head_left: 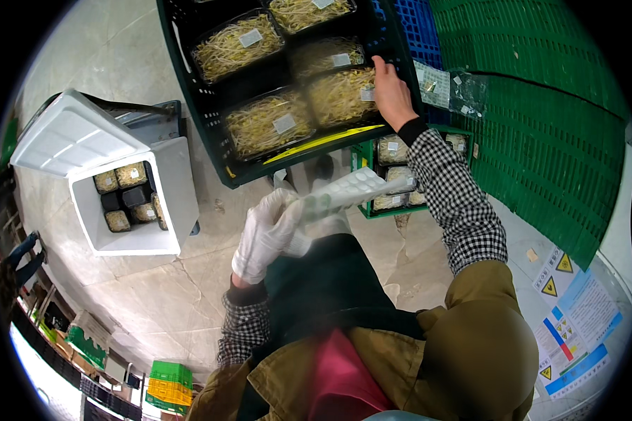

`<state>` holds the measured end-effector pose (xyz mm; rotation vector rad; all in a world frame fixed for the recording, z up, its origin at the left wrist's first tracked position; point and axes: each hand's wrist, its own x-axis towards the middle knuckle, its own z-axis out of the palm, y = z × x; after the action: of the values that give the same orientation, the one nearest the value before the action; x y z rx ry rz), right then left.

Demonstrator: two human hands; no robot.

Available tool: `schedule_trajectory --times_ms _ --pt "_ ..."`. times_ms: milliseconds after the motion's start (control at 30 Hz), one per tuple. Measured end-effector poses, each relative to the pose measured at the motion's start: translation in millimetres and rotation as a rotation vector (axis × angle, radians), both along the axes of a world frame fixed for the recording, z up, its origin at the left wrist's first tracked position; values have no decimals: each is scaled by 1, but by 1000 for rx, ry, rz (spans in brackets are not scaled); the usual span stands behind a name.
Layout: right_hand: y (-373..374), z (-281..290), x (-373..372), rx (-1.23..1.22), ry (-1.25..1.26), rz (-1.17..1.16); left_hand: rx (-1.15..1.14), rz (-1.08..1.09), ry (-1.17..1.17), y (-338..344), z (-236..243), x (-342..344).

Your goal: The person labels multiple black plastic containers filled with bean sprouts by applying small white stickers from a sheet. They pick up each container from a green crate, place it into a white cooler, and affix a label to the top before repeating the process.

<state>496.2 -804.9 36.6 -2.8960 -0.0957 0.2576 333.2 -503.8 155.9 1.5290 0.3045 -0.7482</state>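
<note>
Dark crate (209, 133) sits between white box (178, 189) and green crates (541, 154)

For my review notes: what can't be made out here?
All in the head view:
- Far end of the dark crate: cut off by the top edge.
- Some fingertips of the bare right hand: hidden behind the hand itself.
- Part of the green crate: hidden by the dark crate and right sleeve.
- Fine detail on the sheet of round labels in the gloved left hand: too small.
</note>
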Motion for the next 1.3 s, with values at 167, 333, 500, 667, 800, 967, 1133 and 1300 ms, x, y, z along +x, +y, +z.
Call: schedule_trajectory --times_ms 167,333,500,667,800,967,1133,1300 --pt "31 4 -4 667 148 -214 -44 48 -28 20 2 -1" --pt "72 57 -1 947 491 -306 8 233 -41 34 1 -5" --pt "137 134 -41 896 550 384 88 346 -21 40 -3 5" --pt "156 139 -47 563 55 766 114 320 -115 40 -9 7" --pt "156 135 -50 594 73 762 72 281 -51 42 -4 11" --pt "149 124 -53 696 162 725 51 245 -19 40 -12 7" --pt "141 106 -48 793 399 449 24 256 5 40 -14 6" --pt "113 6 -14 552 302 174 -38 76 129 45 4 10"
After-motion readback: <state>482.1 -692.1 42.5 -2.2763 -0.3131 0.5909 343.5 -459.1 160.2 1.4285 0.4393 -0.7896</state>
